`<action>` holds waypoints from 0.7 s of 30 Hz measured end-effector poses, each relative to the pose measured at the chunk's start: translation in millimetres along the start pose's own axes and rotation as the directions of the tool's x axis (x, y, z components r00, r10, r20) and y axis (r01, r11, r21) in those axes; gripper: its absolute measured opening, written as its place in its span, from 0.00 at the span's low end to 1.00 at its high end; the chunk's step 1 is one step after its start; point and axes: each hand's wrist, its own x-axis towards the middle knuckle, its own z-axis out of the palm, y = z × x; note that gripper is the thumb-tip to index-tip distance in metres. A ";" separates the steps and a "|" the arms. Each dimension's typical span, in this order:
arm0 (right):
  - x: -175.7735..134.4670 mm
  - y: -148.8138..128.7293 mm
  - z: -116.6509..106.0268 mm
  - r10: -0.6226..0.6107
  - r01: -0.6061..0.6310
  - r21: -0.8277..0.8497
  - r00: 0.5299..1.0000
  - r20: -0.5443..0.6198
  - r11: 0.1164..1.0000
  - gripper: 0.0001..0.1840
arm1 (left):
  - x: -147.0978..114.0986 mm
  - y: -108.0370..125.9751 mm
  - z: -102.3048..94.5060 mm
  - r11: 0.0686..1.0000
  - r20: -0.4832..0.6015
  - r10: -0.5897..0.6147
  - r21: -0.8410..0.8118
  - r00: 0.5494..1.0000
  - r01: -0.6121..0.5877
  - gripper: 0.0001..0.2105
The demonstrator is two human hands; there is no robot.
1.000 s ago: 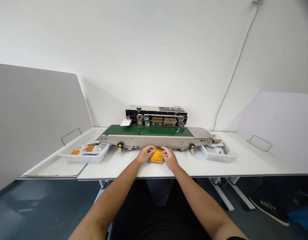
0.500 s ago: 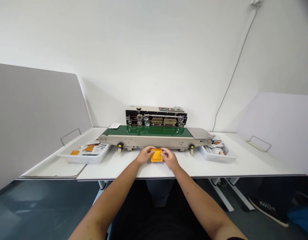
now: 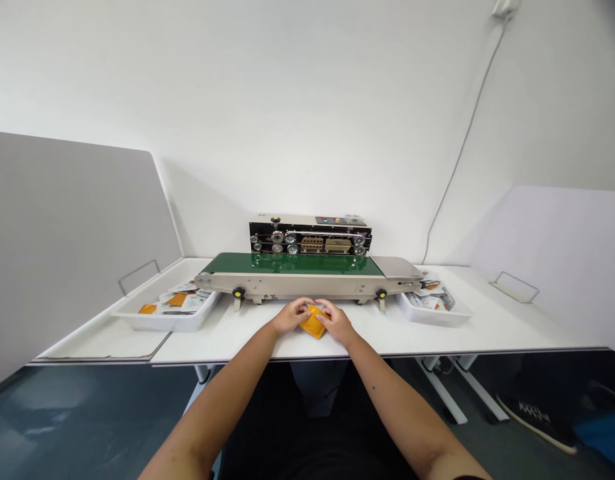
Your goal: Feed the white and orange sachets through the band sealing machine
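Note:
A small orange-yellow pouch is held between both hands, tilted with one corner toward me, just above the front part of the white table. My left hand pinches its upper left edge, fingers bent over the top. My right hand grips the upper right edge in the same way. The fingertips nearly meet at the pouch's top, hiding part of that edge. Behind the hands stands a band sealing machine with a green conveyor belt.
A white bin of orange and white packets stands left of the conveyor. Another white bin with packets sits at its right end. Grey partitions flank the table. A cable runs down the wall.
The pouch has turned from square-on to tilted and come slightly nearer to me, with both hands closing in at its top. The white packet on the belt's left end is gone from view.

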 end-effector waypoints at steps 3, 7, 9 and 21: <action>0.3 1.0 0.6 0.033 -0.030 0.061 0.998 -0.051 0.998 0.23 | -0.7 2.8 -0.2 0.999 0.045 -0.023 0.032 0.999 0.022 0.26; 1.8 3.8 0.8 0.030 -0.023 0.097 0.997 -0.071 0.995 0.21 | -1.3 3.4 -0.6 0.999 0.051 -0.025 0.031 0.998 0.023 0.25; 2.2 5.1 1.0 0.028 -0.020 0.101 0.996 -0.079 0.995 0.21 | -1.3 2.9 -0.8 1.000 0.045 -0.015 0.014 0.999 0.015 0.24; 8.7 -6.2 -8.7 -0.033 0.018 -0.236 0.998 -0.060 0.972 0.14 | 3.9 -7.7 -4.5 0.996 -0.034 0.039 -0.077 0.999 -0.041 0.25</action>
